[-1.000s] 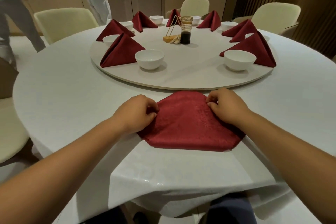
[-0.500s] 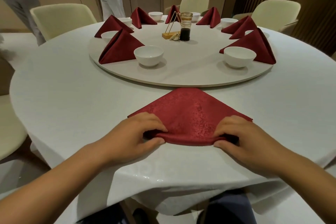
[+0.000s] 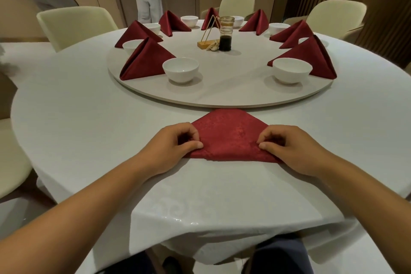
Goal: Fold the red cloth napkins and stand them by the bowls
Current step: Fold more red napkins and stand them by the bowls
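Red cloth lies flat before us: the napkin (image 3: 230, 135) is folded into a triangle on the white counter (image 3: 77, 118), its point touching the rim of the round turntable (image 3: 222, 93) and its long folded edge toward us. Our left hand (image 3: 175, 144) sits on the triangle's left corner, knuckles up, fingers curled, with thumb and forefinger closed in a grip on the cloth. Our right hand (image 3: 287, 147) mirrors it on the right corner, thumb and forefinger likewise clamped on the fabric. Both forearms reach in from the lower corners of the view and angle inward toward the napkin.

On the turntable we see a near left bowl (image 3: 180, 69) just beside a standing folded napkin (image 3: 145, 61), and a near right bowl (image 3: 291, 70) just in front of another standing napkin (image 3: 313, 58). More bowls and standing napkins ring the far side. At the centre stand a jar (image 3: 225, 33) of dark liquid and a small triangular stand (image 3: 208, 34). Cream chairs (image 3: 73, 24) surround the counter, and two people stand behind them.
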`<state>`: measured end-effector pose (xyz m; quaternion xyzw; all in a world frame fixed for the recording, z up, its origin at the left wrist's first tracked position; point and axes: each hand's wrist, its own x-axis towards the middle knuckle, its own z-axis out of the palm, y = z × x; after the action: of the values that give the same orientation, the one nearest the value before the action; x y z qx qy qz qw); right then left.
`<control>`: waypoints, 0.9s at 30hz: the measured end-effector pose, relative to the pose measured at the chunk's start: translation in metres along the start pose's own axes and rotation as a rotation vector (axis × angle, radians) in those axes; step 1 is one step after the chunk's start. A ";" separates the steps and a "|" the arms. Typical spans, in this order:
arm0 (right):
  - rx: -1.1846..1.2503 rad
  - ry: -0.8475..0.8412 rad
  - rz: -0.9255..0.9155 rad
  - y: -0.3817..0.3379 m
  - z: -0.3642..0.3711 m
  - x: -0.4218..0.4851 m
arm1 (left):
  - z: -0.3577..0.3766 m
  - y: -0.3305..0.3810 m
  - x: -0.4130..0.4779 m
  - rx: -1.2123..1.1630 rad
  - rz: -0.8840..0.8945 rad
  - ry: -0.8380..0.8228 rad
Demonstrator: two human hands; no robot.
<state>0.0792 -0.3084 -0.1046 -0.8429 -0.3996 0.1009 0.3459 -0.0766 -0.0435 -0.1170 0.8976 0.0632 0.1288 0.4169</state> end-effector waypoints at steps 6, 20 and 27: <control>0.147 -0.157 0.068 0.002 -0.019 -0.005 | -0.011 -0.002 -0.001 -0.069 -0.097 -0.111; 0.139 0.045 0.237 0.003 -0.003 0.020 | -0.003 -0.005 0.017 -0.163 -0.275 0.130; 0.043 0.076 0.249 0.006 0.002 0.025 | 0.006 0.000 0.016 0.013 -0.208 0.091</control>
<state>0.0984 -0.2911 -0.1077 -0.8817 -0.2761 0.1195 0.3634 -0.0599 -0.0441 -0.1181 0.8821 0.1759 0.1251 0.4187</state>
